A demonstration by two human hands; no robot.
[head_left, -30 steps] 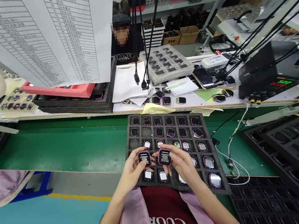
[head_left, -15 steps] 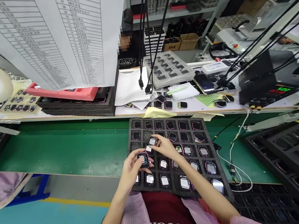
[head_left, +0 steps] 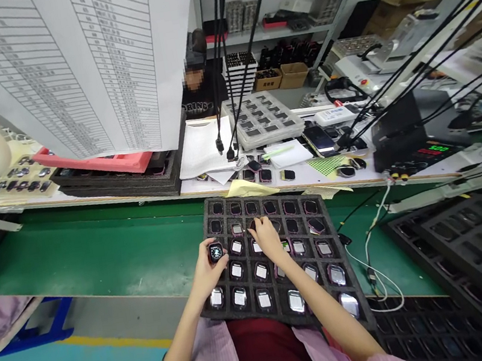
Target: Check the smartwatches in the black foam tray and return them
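Observation:
My left hand (head_left: 206,266) is closed around a square smartwatch (head_left: 216,253) without a strap, its dark screen lit with a dial. It holds the watch up at the left edge of a black foam tray (head_left: 285,318). Over the tray's second row, my right hand (head_left: 269,240) pinches a dark watch body (head_left: 252,225), partly covered by the fingers. Just left of those fingertips, a watch with a white label (head_left: 236,229) sits in a compartment. Several more watches fill the rows, dark ones at the back and white-labelled ones nearer me.
Behind the tray runs a white shelf with a phone (head_left: 319,139), a clear plastic tray (head_left: 263,119) and a black power supply (head_left: 420,127). Black cables (head_left: 229,139) hang down in front. More foam trays (head_left: 472,253) stand at right. A person (head_left: 200,83) is across the bench.
The white-labelled watch from my right hand now lies in a second-row compartment, and that hand has shifted right to a dark watch. My left hand has moved left with its smartwatch.

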